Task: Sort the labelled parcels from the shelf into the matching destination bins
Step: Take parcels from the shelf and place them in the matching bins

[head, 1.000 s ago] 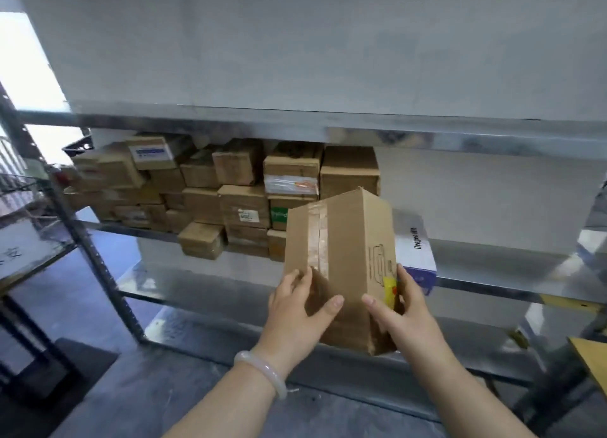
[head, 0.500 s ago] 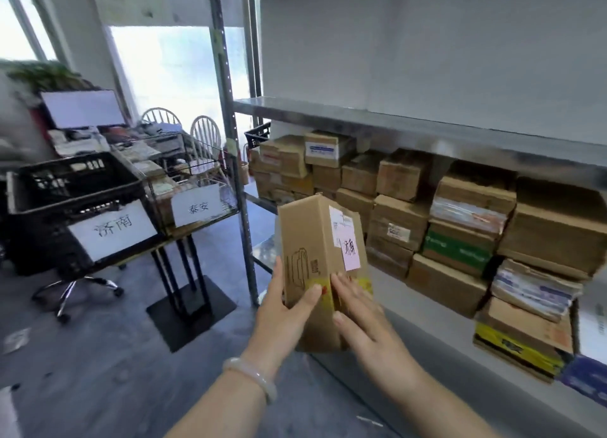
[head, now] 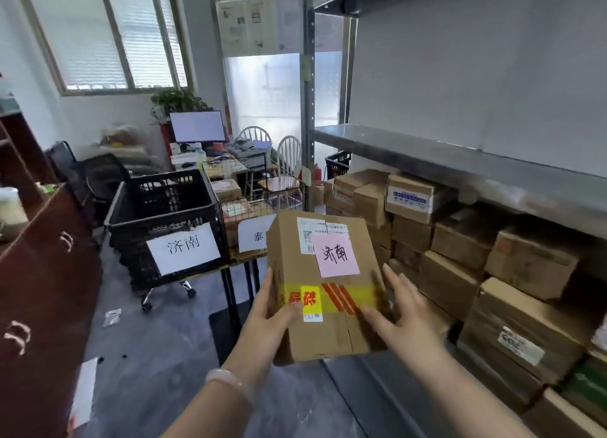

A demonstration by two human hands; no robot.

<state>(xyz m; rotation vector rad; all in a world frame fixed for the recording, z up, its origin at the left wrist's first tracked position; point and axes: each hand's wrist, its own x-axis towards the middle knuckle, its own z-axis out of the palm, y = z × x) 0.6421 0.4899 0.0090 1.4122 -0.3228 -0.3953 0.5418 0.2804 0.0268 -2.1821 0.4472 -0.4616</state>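
Now, 济南 parcel (head: 331, 326) between pinching left grip (head: 272, 319) and spread right grip (head: 399, 309); behind, 济南 crate (head: 131, 237), boxes (head: 230, 189) in wire basket (head: 285, 203).

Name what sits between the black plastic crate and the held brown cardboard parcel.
Head view: a wire mesh basket with a white paper sign.

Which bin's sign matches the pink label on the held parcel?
The black crate: its sign reads 济南, like the parcel's pink label; the wire basket's sign begins 泰.

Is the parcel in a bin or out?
Out: the left hand grips the parcel, the right hand touches its side, in the air short of the crate.
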